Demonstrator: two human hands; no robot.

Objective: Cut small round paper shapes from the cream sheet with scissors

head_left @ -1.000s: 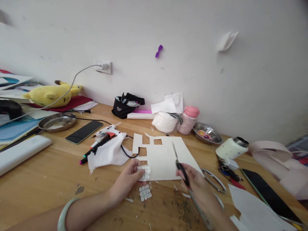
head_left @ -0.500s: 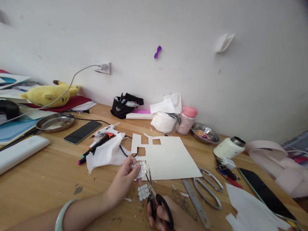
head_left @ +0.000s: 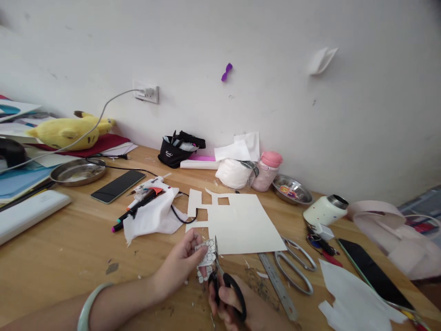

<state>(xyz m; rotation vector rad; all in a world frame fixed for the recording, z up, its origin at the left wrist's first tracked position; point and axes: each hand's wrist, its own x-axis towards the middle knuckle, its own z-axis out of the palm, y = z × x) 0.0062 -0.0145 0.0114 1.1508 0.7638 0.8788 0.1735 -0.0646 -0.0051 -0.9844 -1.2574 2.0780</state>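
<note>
My left hand (head_left: 181, 263) pinches a small white paper piece (head_left: 206, 252) drawn with rounded shapes, held just above the wooden table (head_left: 62, 243). My right hand (head_left: 237, 310) grips black-handled scissors (head_left: 223, 280) at the bottom edge, blades pointing up and touching the right side of that paper piece. Another small patterned piece (head_left: 200, 275) lies under it on the table. A cream card sheet (head_left: 241, 225) with square cut-outs lies just beyond both hands. A pale green bangle sits on my left wrist.
Right of the hands lie a metal ruler (head_left: 277, 285), large silver scissors (head_left: 296, 266), a white bottle (head_left: 324, 211), a phone (head_left: 374, 273) and white paper (head_left: 354, 303). To the left lie markers on white cloth (head_left: 151, 214), a phone (head_left: 117, 186) and a steel dish (head_left: 77, 171).
My right hand swung the scissors from over the cream sheet down to the small paper piece, blades now against it. My left hand lifted that piece slightly.
</note>
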